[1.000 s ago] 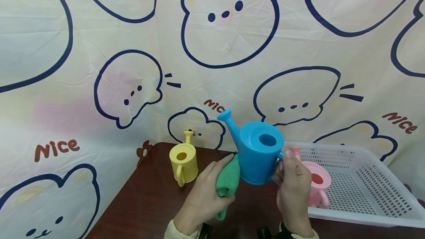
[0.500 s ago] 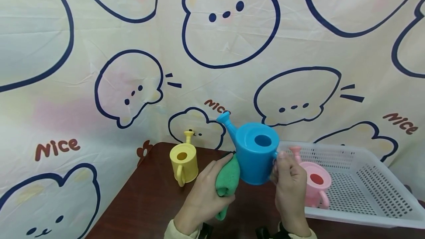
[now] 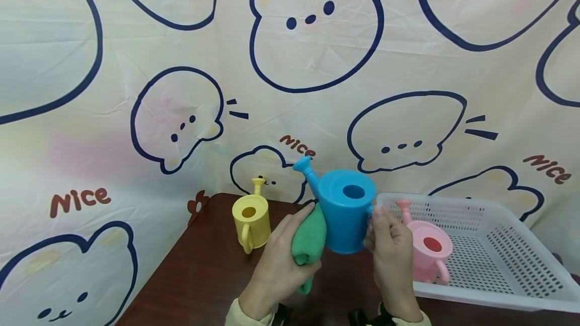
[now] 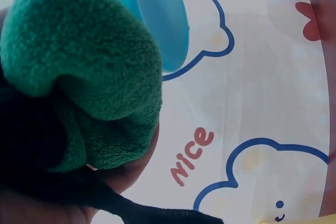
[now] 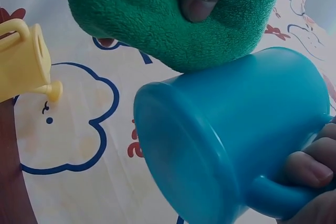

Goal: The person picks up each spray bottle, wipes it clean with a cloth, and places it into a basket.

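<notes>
Above the dark table my right hand grips the handle of a blue watering can, its spout pointing to the upper left. A folded green cloth is held in my left hand, against the left side of the can. In the right wrist view the green cloth meets the can's wall, with a thumb pressing into it. The flat base of the blue watering can faces that camera. In the left wrist view the green cloth covers most of the hand.
A yellow watering can stands on the brown table at the left. On the right, a white perforated basket has a pink watering can inside. A curtain with cartoon prints hangs behind the table.
My right hand has shifted left and slightly down with the blue watering can, away from the basket, so more of the pink can shows. My left hand and cloth have barely moved.
</notes>
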The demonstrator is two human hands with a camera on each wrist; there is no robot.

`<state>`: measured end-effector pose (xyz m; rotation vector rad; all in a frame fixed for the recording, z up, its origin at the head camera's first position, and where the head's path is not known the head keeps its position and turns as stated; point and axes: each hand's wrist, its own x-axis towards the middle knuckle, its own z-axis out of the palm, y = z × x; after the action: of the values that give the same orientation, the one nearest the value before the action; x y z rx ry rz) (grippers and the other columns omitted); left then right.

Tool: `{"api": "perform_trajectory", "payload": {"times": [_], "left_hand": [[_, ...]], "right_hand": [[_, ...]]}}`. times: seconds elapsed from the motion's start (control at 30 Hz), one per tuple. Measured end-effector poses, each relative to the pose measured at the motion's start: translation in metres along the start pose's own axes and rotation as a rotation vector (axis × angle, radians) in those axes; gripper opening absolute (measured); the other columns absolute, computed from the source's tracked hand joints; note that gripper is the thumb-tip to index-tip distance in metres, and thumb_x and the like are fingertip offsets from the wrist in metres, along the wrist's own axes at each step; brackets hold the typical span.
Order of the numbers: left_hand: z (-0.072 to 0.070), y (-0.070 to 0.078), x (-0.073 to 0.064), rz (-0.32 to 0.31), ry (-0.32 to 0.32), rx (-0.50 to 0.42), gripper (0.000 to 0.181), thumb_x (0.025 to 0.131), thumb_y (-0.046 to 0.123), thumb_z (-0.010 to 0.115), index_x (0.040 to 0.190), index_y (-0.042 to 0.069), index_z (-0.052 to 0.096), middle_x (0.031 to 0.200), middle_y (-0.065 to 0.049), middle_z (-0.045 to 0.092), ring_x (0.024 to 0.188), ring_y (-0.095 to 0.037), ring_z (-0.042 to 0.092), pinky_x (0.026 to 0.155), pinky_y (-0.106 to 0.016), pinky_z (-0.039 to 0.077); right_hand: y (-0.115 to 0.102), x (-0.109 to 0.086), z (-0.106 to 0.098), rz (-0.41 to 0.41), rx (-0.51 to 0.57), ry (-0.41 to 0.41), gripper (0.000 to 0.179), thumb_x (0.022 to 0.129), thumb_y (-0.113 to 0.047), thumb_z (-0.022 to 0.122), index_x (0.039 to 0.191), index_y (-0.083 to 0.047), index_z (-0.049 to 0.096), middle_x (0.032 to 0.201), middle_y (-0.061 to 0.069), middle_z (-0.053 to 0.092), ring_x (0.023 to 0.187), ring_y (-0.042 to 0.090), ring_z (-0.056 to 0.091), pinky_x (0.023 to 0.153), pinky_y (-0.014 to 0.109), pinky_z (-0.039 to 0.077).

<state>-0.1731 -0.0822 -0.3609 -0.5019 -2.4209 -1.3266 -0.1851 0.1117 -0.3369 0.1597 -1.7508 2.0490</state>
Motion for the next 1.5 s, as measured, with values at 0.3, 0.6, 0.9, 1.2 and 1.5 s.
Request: {"api": "perform_trajectory", "payload": {"times": [0.3,0.6,0.9,1.2,1.5], "left_hand": [[0.004,0.002,0.0,0.014,0.062,-0.002,0.096,0.074,0.007,0.092,0.157,0.024,0.048,0.127,-0.007,0.064,0.114,-0.024,0.063,0.092,-0.052,0.06],[0.009,0.0,-0.002,0.121,0.154,0.129,0.099,0.067,0.006,0.098,0.153,0.029,0.054,0.127,-0.009,0.064,0.112,-0.025,0.067,0.091,-0.051,0.063],[0.01,-0.004,-0.001,0.237,0.192,0.222,0.1,0.065,0.008,0.101,0.151,0.035,0.057,0.126,-0.008,0.066,0.11,-0.021,0.067,0.091,-0.047,0.063],[0.01,-0.003,-0.002,0.253,0.116,0.298,0.103,0.066,0.013,0.101,0.151,0.042,0.053,0.13,-0.008,0.067,0.112,-0.021,0.066,0.091,-0.048,0.062],[0.012,-0.004,-0.002,0.266,0.056,0.34,0.101,0.066,0.016,0.102,0.151,0.043,0.054,0.13,-0.006,0.066,0.112,-0.02,0.065,0.09,-0.046,0.062]], "right_hand": [[0.0,0.001,0.001,0.017,-0.014,-0.048,0.053,0.112,-0.025,0.05,0.069,0.004,0.04,0.057,0.003,0.037,0.047,0.019,0.035,0.047,0.027,0.034],[-0.001,0.002,0.0,0.071,-0.055,-0.061,0.054,0.112,-0.028,0.051,0.069,0.003,0.041,0.056,0.003,0.038,0.046,0.019,0.038,0.047,0.024,0.037],[-0.002,0.001,-0.001,0.109,-0.089,-0.047,0.054,0.111,-0.032,0.052,0.071,0.004,0.044,0.057,0.003,0.04,0.047,0.018,0.04,0.05,0.023,0.04],[-0.001,0.0,0.0,0.088,-0.081,0.014,0.055,0.11,-0.034,0.054,0.071,0.004,0.046,0.056,0.004,0.04,0.047,0.017,0.041,0.05,0.022,0.039],[-0.001,0.001,-0.001,0.071,-0.035,0.042,0.055,0.111,-0.033,0.053,0.07,0.004,0.045,0.055,0.003,0.039,0.045,0.018,0.039,0.048,0.023,0.037]]}}
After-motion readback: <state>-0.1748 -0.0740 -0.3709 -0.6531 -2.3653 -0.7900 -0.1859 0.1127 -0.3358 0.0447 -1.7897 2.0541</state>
